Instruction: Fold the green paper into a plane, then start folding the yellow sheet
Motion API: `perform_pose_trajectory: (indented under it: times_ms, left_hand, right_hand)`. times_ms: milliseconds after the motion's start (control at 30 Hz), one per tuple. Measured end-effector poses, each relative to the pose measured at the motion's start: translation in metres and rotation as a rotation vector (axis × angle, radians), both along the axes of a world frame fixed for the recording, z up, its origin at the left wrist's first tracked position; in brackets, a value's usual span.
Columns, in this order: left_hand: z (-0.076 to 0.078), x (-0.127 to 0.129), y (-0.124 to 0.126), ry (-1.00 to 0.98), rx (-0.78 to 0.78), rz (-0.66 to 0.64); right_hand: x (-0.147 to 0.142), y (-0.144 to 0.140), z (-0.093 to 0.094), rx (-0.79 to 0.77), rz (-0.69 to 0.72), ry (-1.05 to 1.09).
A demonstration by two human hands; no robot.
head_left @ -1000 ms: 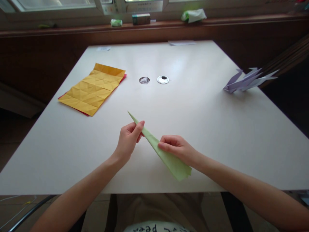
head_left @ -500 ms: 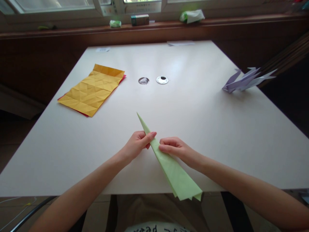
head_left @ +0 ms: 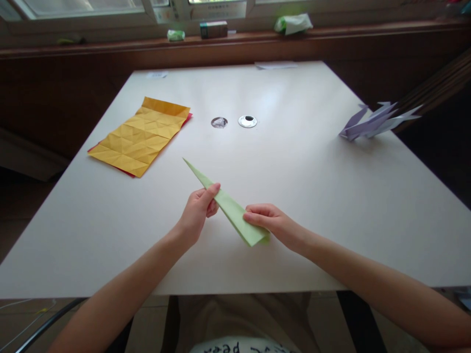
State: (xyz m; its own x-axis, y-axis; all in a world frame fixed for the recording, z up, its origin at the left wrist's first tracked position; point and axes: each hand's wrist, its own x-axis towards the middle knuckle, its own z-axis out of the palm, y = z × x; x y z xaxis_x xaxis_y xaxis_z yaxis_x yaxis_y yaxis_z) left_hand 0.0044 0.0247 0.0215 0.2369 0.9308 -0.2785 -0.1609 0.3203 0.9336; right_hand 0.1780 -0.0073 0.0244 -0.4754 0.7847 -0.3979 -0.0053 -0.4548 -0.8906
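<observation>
A light green folded paper (head_left: 231, 211), long and narrow, is held between my two hands above the near half of the white table. Its sharp tip points to the far left, and its wider end lies toward me on the right. My left hand (head_left: 200, 208) pinches it near the narrow part, thumb on top. My right hand (head_left: 270, 220) grips the wider end between thumb and fingers. Part of that end is hidden behind the right hand.
Creased yellow paper (head_left: 140, 137) lies at the left over a red sheet (head_left: 190, 116). Purple folded paper figures (head_left: 371, 122) stand near the table's right edge. Two round metal fittings (head_left: 247, 121) are set in the table (head_left: 312, 171). Small packets (head_left: 293, 23) rest on the windowsill.
The green paper has moved up and left and shows less length on the near side; its wide, jagged end no longer hangs past the table edge. My left hand shifted up and left.
</observation>
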Motion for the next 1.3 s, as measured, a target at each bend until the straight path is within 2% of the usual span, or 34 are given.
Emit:
perform_pose_trajectory:
  times_ms: [100,167,267,367,467,567,633,700,767,900,1000,1133,1200,1267,1300]
  left_hand:
    - [0.004,-0.005,0.005,-0.042,0.004,0.146]
    - [0.006,-0.007,0.008,-0.054,0.008,0.199]
    - [0.005,-0.009,0.009,-0.053,0.017,0.225]
    - [0.002,-0.008,0.009,0.017,0.035,0.194]
    - [-0.003,-0.003,0.002,0.176,0.056,0.009]
    - [-0.008,0.006,-0.008,0.242,0.112,-0.298]
    - [-0.012,0.011,-0.013,0.204,0.13,-0.395]
    - [-0.015,0.013,-0.016,0.198,0.143,-0.425]
    - [-0.016,0.011,-0.014,0.263,0.177,-0.366]
    - [-0.012,0.002,-0.003,0.368,0.235,-0.075]
    - [-0.007,-0.003,0.004,0.331,0.251,0.052]
    - [-0.003,-0.008,0.01,0.27,0.263,0.134]
    - [-0.002,-0.013,0.015,0.181,0.257,0.227]
    - [0.0,-0.018,0.021,0.084,0.286,0.374]
    - [0.0,-0.02,0.023,0.071,0.294,0.399]
  right_hand:
    - [0.001,0.001,-0.002,0.044,0.015,0.017]
    - [0.002,0.002,-0.002,0.069,0.03,0.022]
    - [0.004,0.004,0.001,0.086,0.04,0.008]
    - [0.007,0.007,0.003,0.094,0.016,-0.039]
    - [0.01,0.01,0.004,0.033,-0.021,-0.056]
    - [0.011,0.011,0.004,-0.072,0.087,0.009]
    - [0.009,0.009,0.004,-0.141,0.154,0.038]
    - [0.007,0.007,0.004,-0.18,0.142,0.033]
    - [0.006,0.006,0.004,-0.19,0.106,0.025]
    - [0.006,0.007,0.005,-0.197,0.118,-0.044]
    - [0.006,0.009,0.005,-0.148,0.119,-0.061]
    - [0.006,0.008,0.001,-0.119,0.088,-0.061]
    - [0.005,0.007,-0.003,-0.121,0.116,-0.059]
    - [0.005,0.007,-0.005,-0.119,0.16,-0.056]
    - [0.006,0.007,-0.005,-0.101,0.156,-0.061]
